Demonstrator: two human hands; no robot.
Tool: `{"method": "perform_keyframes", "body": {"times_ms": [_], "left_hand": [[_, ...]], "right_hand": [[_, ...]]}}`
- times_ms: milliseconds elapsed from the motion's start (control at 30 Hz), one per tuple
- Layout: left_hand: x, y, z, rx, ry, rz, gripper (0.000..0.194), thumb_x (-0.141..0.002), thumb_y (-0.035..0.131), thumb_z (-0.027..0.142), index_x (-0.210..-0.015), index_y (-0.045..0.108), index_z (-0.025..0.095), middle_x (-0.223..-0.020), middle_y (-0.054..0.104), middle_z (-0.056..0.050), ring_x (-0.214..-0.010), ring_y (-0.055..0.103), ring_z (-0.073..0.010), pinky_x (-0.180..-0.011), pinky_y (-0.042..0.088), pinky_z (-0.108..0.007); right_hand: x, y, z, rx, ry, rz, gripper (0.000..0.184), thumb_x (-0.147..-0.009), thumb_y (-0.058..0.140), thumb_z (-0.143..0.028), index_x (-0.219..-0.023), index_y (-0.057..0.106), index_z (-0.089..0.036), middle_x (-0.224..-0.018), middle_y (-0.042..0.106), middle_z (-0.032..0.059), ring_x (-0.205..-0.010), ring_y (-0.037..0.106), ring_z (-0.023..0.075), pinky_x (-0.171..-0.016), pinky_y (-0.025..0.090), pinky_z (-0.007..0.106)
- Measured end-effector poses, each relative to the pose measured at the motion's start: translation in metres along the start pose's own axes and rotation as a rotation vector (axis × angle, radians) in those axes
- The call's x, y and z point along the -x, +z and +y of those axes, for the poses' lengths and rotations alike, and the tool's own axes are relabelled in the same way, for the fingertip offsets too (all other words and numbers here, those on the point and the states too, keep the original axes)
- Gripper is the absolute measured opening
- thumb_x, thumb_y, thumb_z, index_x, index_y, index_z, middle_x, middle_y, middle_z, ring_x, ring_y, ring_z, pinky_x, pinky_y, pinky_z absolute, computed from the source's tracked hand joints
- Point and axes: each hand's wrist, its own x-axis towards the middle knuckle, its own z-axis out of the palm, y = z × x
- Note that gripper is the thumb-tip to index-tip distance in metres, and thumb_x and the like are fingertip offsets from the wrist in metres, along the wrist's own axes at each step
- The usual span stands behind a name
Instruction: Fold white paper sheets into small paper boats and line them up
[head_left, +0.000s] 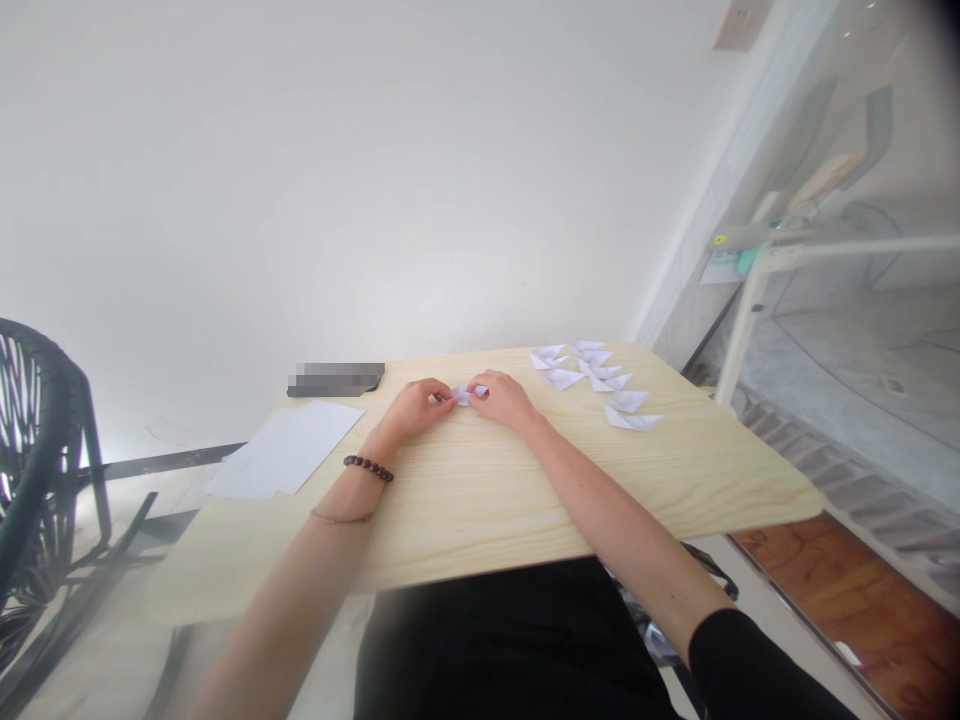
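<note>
A small folded white paper (462,396) is held between both hands just above or on the wooden table. My left hand (417,408) pinches its left end with thumb and fingers. On the other end, my right hand (504,397) is closed in a pinch as well. The fingers cover much of the paper, so its full shape cannot be made out. To the right of my right hand lie several folded paper boats (562,378), white and pointed at the ends, in loose groups. Flat white paper sheets (289,450) rest left of my left hand.
The pale wooden table (480,510) stands against a white wall. A dark flat object (334,380), partly pixelated, lies at its back left. A dark woven chair (45,440) stands at the left, and a white metal frame (742,320) at the right.
</note>
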Motion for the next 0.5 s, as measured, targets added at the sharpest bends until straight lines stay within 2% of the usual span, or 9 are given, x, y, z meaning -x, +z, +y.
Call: {"method": "perform_keyframes", "body": {"times_ms": [233, 500], "left_hand": [[0.002, -0.004, 0.011, -0.012, -0.004, -0.026, 0.029, -0.075, 0.043, 0.040, -0.078, 0.061, 0.017, -0.080, 0.062, -0.004, -0.068, 0.054, -0.0131, -0.062, 0.042, -0.023], [0.002, -0.005, 0.014, -0.067, 0.011, -0.041, 0.029, -0.076, 0.041, 0.038, -0.085, 0.061, 0.019, -0.081, 0.062, -0.003, -0.068, 0.054, -0.0136, -0.064, 0.041, -0.024]], "right_hand": [[0.001, -0.001, -0.004, 0.017, -0.027, -0.005, 0.017, -0.075, 0.048, -0.031, -0.079, 0.062, -0.021, -0.081, 0.058, 0.0033, -0.081, 0.051, 0.0143, -0.073, 0.036, 0.024], [0.000, 0.002, -0.001, 0.026, -0.119, -0.041, 0.020, -0.071, 0.052, -0.035, -0.085, 0.060, -0.024, -0.080, 0.057, 0.0012, -0.074, 0.051, 0.0142, -0.069, 0.035, 0.024]]}}
